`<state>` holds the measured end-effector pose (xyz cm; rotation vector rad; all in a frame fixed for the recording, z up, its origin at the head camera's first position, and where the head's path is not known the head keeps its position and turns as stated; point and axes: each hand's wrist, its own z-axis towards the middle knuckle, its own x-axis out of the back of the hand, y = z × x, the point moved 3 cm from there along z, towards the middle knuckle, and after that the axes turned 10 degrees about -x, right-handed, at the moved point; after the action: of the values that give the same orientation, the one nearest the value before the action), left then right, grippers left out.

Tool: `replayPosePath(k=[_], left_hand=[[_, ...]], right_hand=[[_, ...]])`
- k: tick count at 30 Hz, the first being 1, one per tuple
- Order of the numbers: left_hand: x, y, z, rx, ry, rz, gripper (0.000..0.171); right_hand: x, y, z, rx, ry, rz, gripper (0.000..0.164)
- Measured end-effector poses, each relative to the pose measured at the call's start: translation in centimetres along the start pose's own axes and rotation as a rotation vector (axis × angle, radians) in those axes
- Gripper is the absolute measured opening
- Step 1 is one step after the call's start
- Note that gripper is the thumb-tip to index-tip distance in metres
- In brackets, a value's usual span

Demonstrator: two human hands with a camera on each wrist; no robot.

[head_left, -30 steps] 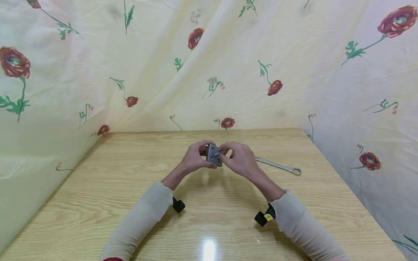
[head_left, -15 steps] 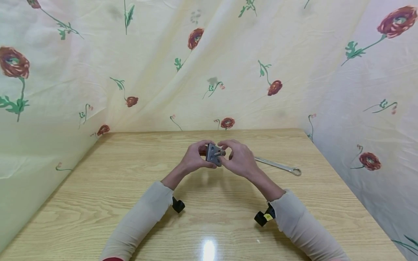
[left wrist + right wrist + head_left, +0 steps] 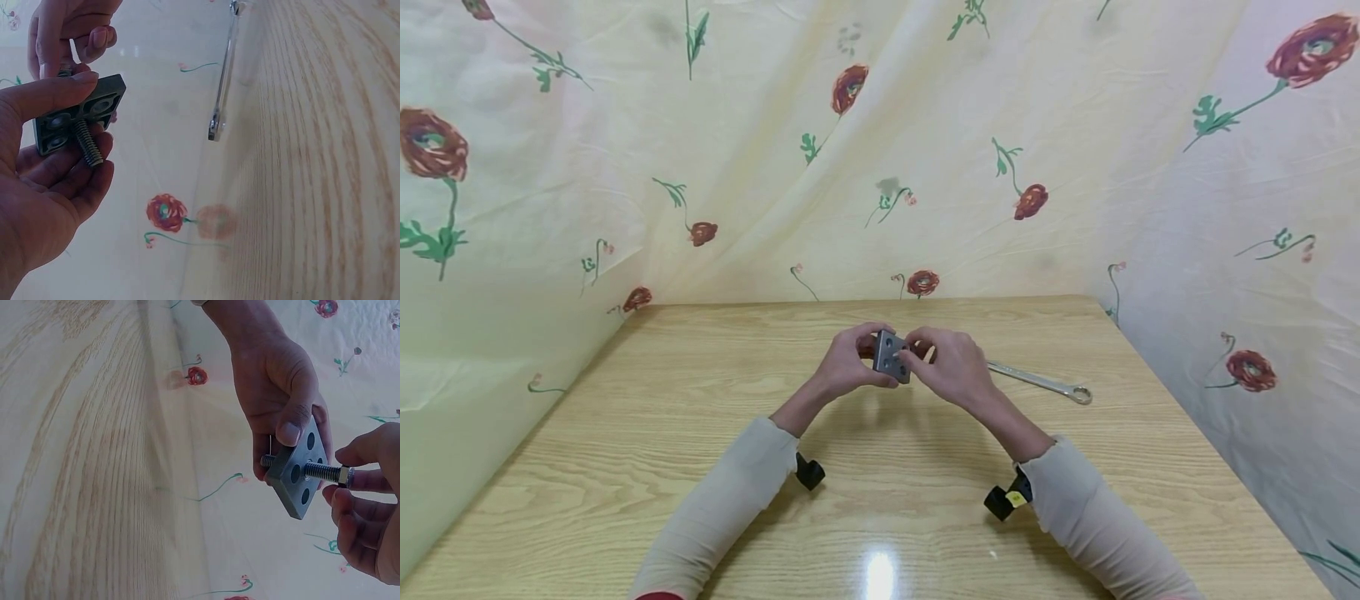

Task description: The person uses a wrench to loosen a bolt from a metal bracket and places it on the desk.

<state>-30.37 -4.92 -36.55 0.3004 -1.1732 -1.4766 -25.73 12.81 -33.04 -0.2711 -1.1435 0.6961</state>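
My left hand [image 3: 846,362] grips a grey square plate [image 3: 887,353] by its edges, holding it tilted above the table. Round holes lie near its corners. Through the plate's middle runs a threaded bolt [image 3: 322,471], whose tip sticks out on the far side. In the left wrist view a long stretch of the bolt's thread [image 3: 89,145] shows below the plate. My right hand [image 3: 953,364] has its thumb and fingers at the hex head [image 3: 345,476] of the bolt. From the head view, those fingers hide most of the bolt.
A silver wrench [image 3: 1037,380] lies on the wooden table [image 3: 662,400] to the right of my right hand, its ring end pointing right. Its other end is hidden behind that hand. Flowered cloth [image 3: 760,167] hangs behind the table and along both sides.
My right fingers opened away from the bolt head half a second ago and have closed in on it again. The left hand and the plate hold nearly still.
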Motion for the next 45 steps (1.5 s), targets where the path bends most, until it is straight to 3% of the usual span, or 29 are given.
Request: replayPosePath(k=[18,21,26,33,45], left_hand=[[0.04,-0.08,0.13,-0.003,-0.001,-0.023,0.068],[0.03,-0.17,0.24,0.001,0.005,-0.032,0.068],[0.0,-0.13,0.35,0.009,0.005,-0.025,0.069],[-0.06,-0.17,0.43,0.016,0.003,-0.003,0.07],[-0.08,-0.23,0.46,0.012,0.005,-0.015,0.069]], right_hand=[[-0.02,-0.31,0.02,0.116,0.034,0.035,0.016],[0.01,-0.2,0.14,0.104,0.025,0.03,0.022],[0.06,0.25,0.31,0.015,0.005,0.004,0.036],[0.03,0.54,0.49,-0.013,0.015,-0.004,0.018],[0.04,0.3,0.47,0.049,0.022,0.042,0.016]])
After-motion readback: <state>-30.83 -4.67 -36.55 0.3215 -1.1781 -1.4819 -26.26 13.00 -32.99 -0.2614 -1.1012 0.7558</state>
